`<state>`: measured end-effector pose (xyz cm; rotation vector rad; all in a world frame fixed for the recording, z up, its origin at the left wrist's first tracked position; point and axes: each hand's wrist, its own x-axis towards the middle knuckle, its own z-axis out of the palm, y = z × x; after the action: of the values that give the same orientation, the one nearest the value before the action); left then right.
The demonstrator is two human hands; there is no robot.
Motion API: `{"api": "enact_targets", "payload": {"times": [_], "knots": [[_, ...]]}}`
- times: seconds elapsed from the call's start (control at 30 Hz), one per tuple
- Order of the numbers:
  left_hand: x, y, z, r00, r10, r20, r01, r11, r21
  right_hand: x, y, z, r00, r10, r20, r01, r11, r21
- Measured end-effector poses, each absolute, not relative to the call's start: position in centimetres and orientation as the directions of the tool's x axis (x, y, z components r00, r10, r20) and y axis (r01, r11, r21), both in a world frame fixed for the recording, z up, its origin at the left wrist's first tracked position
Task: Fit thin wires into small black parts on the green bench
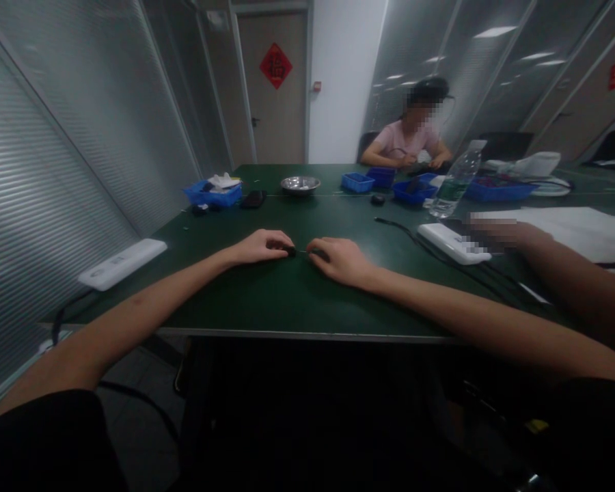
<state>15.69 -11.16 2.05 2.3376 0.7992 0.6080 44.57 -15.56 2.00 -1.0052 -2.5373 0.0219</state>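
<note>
Over the green table (pixel 281 301), my left hand (pixel 260 246) is closed on a small black part (pixel 290 251) that pokes out at the fingertips. What kind of part it is cannot be made out. Facing it from the right, my right hand (pixel 341 260) is closed round a dark-handled tool (pixel 320 254) that looks like a small screwdriver. Its thin metal shaft (pixel 302 252) points left at the black part; whether the tip touches is too small to tell. Most of the handle is hidden by my right fingers.
Beyond my hands stand a metal bowl (pixel 300 184), a black phone-like object (pixel 254 199) and blue trays (pixel 212 197). White power banks (pixel 123 263) lie at both sides. A water bottle (pixel 458 181) and another person's arm (pixel 538 253) are at right. Someone sits across the table.
</note>
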Motion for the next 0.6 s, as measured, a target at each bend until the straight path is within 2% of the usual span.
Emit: {"api": "enact_targets", "payload": {"times": [0.1,0.27,0.4,0.5,0.6], "knots": [[13.9,-9.6,1.8,0.635,0.747,0.195,0.505,-0.593,0.627,44.6,-15.4,1.9,-0.649,0.666,0.368,0.664,0.732,-0.152],[8.3,-6.2,1.3,0.341,0.909,0.237,0.748,-0.416,0.518,44.6,-15.4,2.0,-0.657,0.662,0.360,0.652,0.739,-0.168],[2.9,-4.7,1.2,0.137,0.930,0.341,0.896,-0.263,0.357,44.7,-15.6,2.2,-0.664,0.659,0.353,0.643,0.744,-0.178],[-0.2,-4.4,1.3,0.072,0.926,0.371,0.961,-0.164,0.223,44.7,-15.6,2.2,-0.663,0.663,0.348,0.649,0.740,-0.175],[-2.0,-4.2,1.3,0.008,0.928,0.372,0.984,-0.073,0.161,44.7,-15.5,2.1,-0.661,0.661,0.355,0.653,0.740,-0.162]]}}
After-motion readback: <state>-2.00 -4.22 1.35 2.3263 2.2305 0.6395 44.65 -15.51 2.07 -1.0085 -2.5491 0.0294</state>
